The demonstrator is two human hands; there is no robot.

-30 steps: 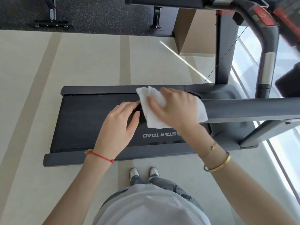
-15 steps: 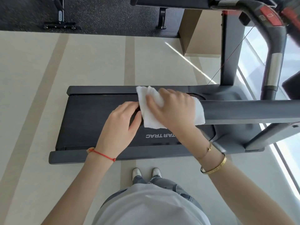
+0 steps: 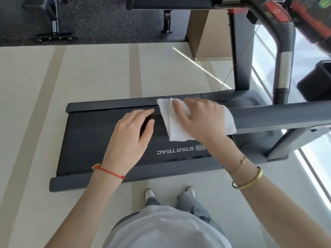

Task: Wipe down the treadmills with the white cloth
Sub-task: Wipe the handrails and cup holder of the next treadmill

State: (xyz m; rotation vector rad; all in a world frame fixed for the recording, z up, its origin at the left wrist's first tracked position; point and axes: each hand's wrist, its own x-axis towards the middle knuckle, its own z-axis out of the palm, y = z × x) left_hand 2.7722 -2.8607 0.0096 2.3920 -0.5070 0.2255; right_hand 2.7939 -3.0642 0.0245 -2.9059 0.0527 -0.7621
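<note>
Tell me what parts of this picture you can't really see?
Head view only:
- Grey treadmill handrail: the end under the white cloth and both hands is hidden.
- Red-and-black treadmill console: blurred, cut off by the top-right edge.
- Black walking belt: partly covered by arms.

Open treadmill belt (image 3: pixel 100 140) leftward, grey handrail (image 3: pixel 279 117) and upright (image 3: pixel 240 56) blocking right
</note>
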